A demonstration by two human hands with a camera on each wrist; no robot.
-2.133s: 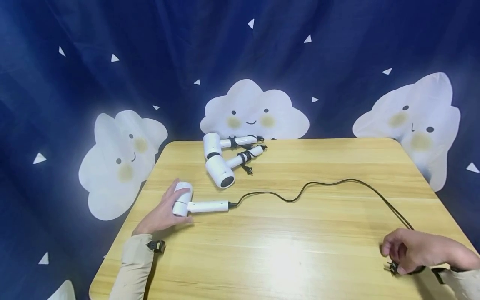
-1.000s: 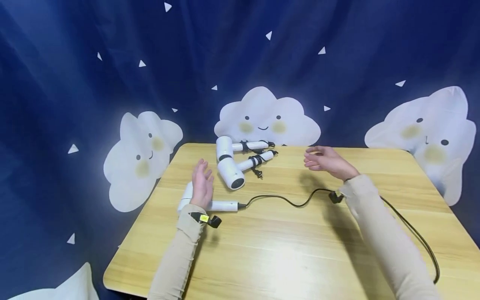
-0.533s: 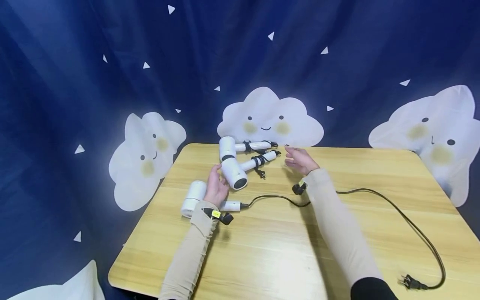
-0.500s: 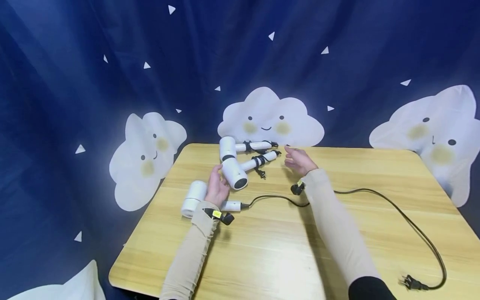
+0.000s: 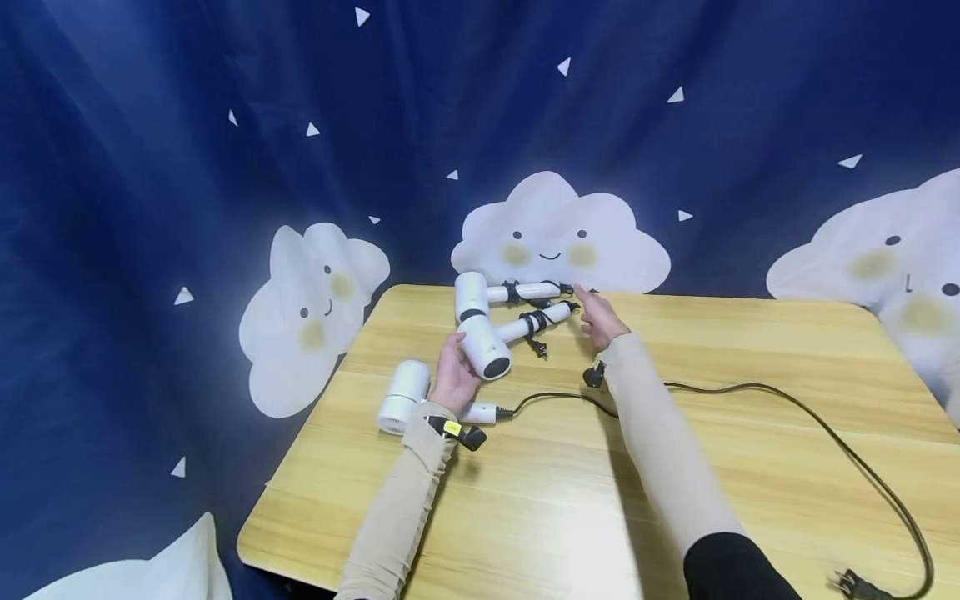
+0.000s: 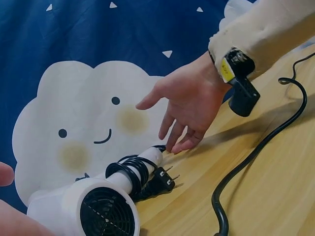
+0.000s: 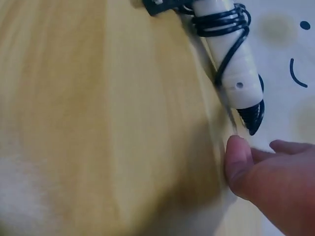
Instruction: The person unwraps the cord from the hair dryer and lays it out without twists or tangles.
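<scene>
Two white hair dryers with black cords wound round their handles lie at the back of the table. My left hand (image 5: 454, 379) is at the barrel of the nearer hair dryer (image 5: 483, 346), its fingers along the barrel's left side; part of the hand lies out of the left wrist view. My right hand (image 5: 600, 321) is just off the handle tip of that dryer, thumb spread and fingers loosely bent, holding nothing. Behind it rests the farther hair dryer (image 5: 471, 296). A third hair dryer (image 5: 405, 396) lies unwound left of my left wrist, which partly covers its handle.
From the third dryer's handle a black cord (image 5: 795, 400) runs right, passing behind my right forearm, to a plug (image 5: 855, 585) at the front right. The wooden table (image 5: 525, 500) ends at a dark blue curtain (image 5: 420, 83) with white clouds.
My left hand has let go of the third dryer's head and moved to the nearer wound dryer. My right hand has released the plug and come across to that dryer's handle tip.
</scene>
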